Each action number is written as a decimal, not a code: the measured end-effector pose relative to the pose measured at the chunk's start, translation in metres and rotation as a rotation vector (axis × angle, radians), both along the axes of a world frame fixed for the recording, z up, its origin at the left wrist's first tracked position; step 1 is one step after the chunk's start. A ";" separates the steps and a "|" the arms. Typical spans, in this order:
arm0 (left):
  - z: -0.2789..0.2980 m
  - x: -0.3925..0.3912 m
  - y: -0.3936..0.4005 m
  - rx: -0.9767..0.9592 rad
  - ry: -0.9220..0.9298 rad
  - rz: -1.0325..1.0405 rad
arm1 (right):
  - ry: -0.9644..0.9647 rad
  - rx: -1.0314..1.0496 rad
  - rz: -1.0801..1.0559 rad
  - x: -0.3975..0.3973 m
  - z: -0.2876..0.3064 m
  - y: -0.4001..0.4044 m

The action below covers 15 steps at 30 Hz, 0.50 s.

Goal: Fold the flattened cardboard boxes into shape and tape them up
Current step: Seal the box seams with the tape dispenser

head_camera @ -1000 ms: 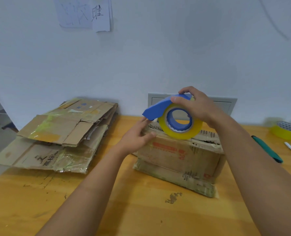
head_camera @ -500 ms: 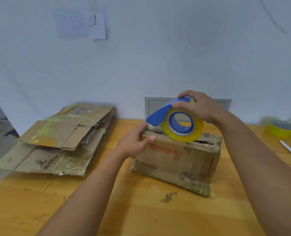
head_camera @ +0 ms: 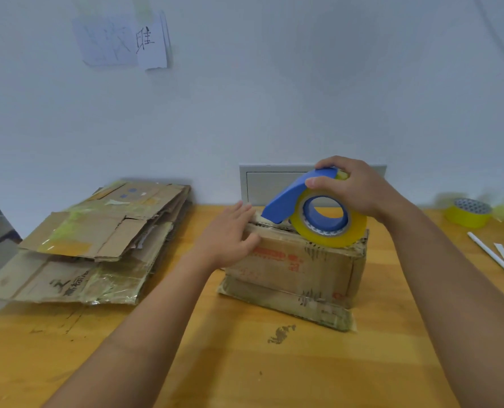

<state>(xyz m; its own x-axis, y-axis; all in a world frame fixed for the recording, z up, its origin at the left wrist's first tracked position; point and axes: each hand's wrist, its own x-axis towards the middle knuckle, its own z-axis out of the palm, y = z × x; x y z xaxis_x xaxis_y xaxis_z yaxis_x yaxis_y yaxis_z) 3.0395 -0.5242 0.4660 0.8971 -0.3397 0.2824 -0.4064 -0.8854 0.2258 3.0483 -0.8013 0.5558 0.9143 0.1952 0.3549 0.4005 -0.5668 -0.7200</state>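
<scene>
1. A wooden table [head_camera: 274, 372] stands against a pale wall. A grey panel [head_camera: 271, 182] is set in the wall just behind the box.
2. On the left of the table lies a pile of flat cardboard boxes [head_camera: 91, 242]. Some have shiny tape on them. The pile is near the box but does not touch it.
3. Far on the right sits a spare yellow tape roll [head_camera: 467, 213]. Closer to the front on that side lie two white pens [head_camera: 493, 256]. They are well apart from the box.
4. Paper notes [head_camera: 127, 39] hang high on the wall.
5. The folded cardboard box [head_camera: 298, 269] stands in the middle of the table, near the wall. Its long side runs left to right, turned a little so the right end sits closer to the front. Red print shows on its front face. A loose flap sticks out along the bottom front edge.
6. The right hand [head_camera: 354, 187] grips the blue tape dispenser [head_camera: 301, 195] from above, fingers curled over its top. The yellow tape roll inside it rests on the top of the box, toward the right end. The blue nose points left and down, toward the left hand.
7. The left hand [head_camera: 230, 234] presses on the top left corner of the box. Its fingers are straight on top and the thumb lies on the front face.
8. The front of the table, between the two arms, is bare wood with a dark stain [head_camera: 280, 334]. The table edge on the left is just past the flat pile.
</scene>
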 end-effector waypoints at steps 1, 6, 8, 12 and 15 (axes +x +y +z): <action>-0.001 -0.001 -0.002 -0.001 -0.009 -0.027 | -0.002 -0.010 0.003 0.000 0.000 0.000; -0.013 0.001 -0.003 0.065 -0.049 -0.022 | 0.000 -0.055 0.005 0.003 0.001 0.004; -0.015 0.000 -0.003 0.080 -0.079 -0.011 | -0.010 -0.067 -0.010 0.004 0.002 0.008; -0.020 -0.005 -0.001 0.060 -0.168 -0.050 | -0.013 -0.044 -0.033 0.005 0.000 0.008; -0.022 -0.002 0.001 0.073 -0.175 -0.051 | -0.019 -0.044 -0.040 0.007 0.000 0.008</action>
<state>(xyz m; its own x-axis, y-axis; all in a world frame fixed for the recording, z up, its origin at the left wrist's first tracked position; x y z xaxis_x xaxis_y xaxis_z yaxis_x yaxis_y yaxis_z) 3.0370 -0.5236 0.4441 0.8175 -0.4088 0.4058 -0.4785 -0.8741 0.0834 3.0553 -0.7932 0.5557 0.9149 0.1739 0.3644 0.3901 -0.6136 -0.6865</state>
